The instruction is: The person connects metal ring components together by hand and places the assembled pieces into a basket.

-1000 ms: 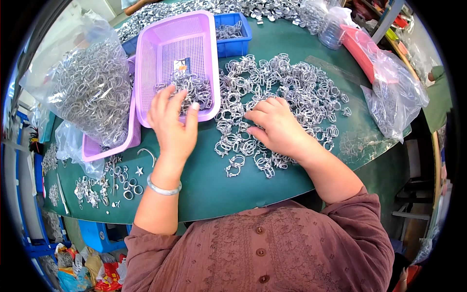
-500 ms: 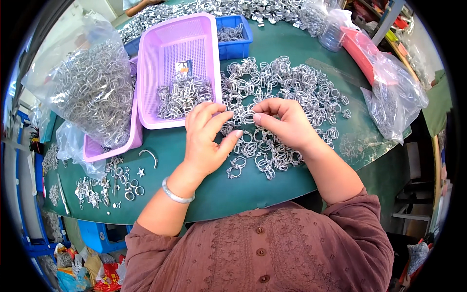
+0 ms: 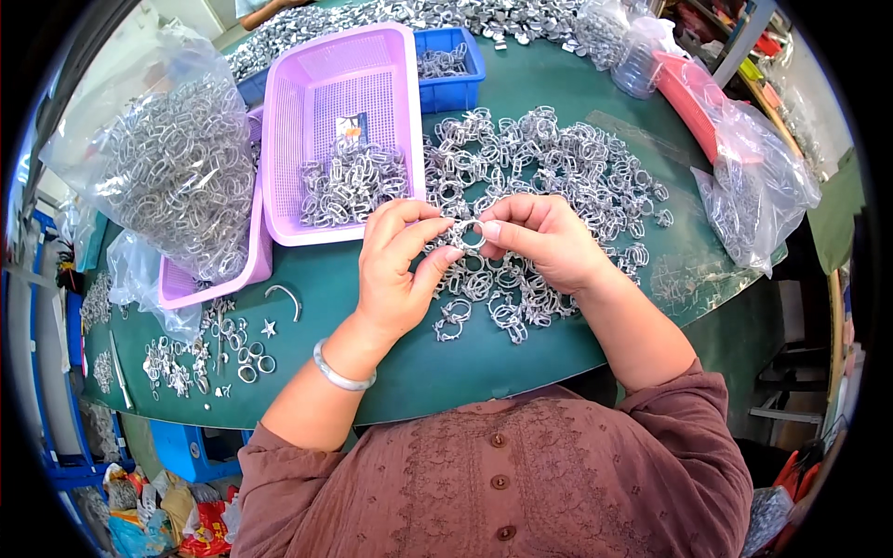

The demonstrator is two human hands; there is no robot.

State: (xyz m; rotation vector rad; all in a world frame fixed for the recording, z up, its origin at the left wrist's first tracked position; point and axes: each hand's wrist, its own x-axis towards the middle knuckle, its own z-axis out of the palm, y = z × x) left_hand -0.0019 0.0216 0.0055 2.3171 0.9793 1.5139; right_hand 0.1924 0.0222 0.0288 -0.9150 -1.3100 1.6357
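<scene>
Just right of the purple basket (image 3: 318, 102), the left hand (image 3: 395, 265) and the right hand (image 3: 551, 244) pinched a silvery ring (image 3: 473, 244), which seemed light, stiff and rather slippery, best held by opposite sides of its band.

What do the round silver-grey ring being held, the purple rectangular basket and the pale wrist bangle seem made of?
Round silver-grey ring: probably metal, given its dull grey sheen.
Purple rectangular basket: likely moulded plastic, satiny, with perforated base.
Pale round bangle: polished, perhaps stone or glass, from its cloudy gloss.
</scene>
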